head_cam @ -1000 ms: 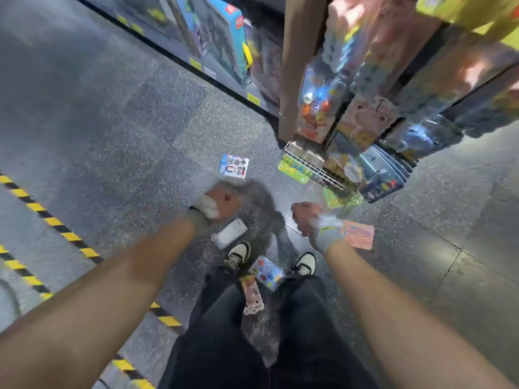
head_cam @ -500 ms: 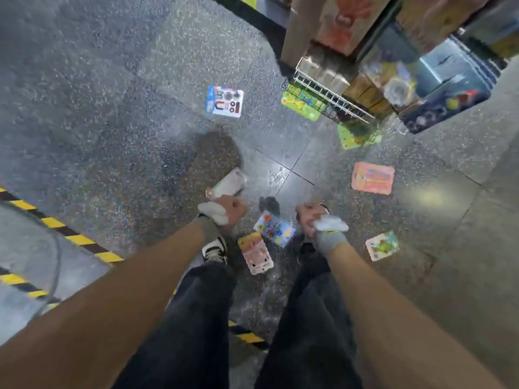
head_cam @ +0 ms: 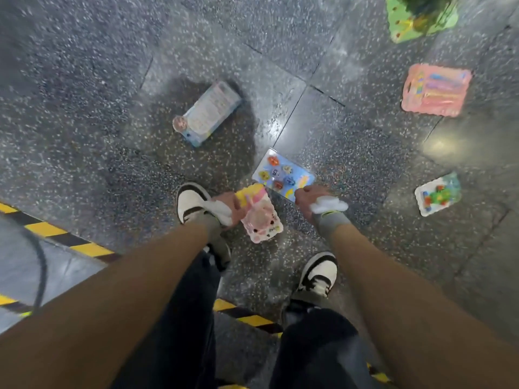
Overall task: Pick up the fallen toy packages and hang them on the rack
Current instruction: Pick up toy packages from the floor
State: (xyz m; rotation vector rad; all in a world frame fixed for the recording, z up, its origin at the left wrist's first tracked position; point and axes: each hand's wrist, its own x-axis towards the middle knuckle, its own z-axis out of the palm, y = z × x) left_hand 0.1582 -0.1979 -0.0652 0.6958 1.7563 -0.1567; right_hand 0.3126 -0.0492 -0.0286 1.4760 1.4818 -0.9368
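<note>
Since the fallen packages lie flat on the speckled floor (head_cam: 84, 113), with no raised edge to catch, the person bends right over them and reaches down on both sides at once. The left grip (head_cam: 228, 205) sits against the yellow top edge of the pink package (head_cam: 261, 220), which lies just beside the left shoe (head_cam: 191, 202). The fingers (head_cam: 235, 202) look curled there, but motion blur hides whether they are clamped on the card or only touching it, so I cannot tell. The right grip (head_cam: 308, 195) is bunched at the near corner of the blue card of small tops (head_cam: 282, 172), and again I cannot tell whether it is clamped on the card or not.

Going for an edge and a corner makes sense: a thin card flat on the floor is probably easiest to lift by tipping one side up. Taking the two nearest packages, one per grip, would save a second stoop.

Farther out lie a pale blue box (head_cam: 209, 113) beyond the pink package, a salmon card (head_cam: 436, 89) and a small green-toy card (head_cam: 438, 193) well apart on the right, and a green package (head_cam: 421, 21) at the floor's far right. Yellow-and-black tape (head_cam: 67, 242) runs along the floor's near left. No rack is in view, so hanging is not yet begun.
</note>
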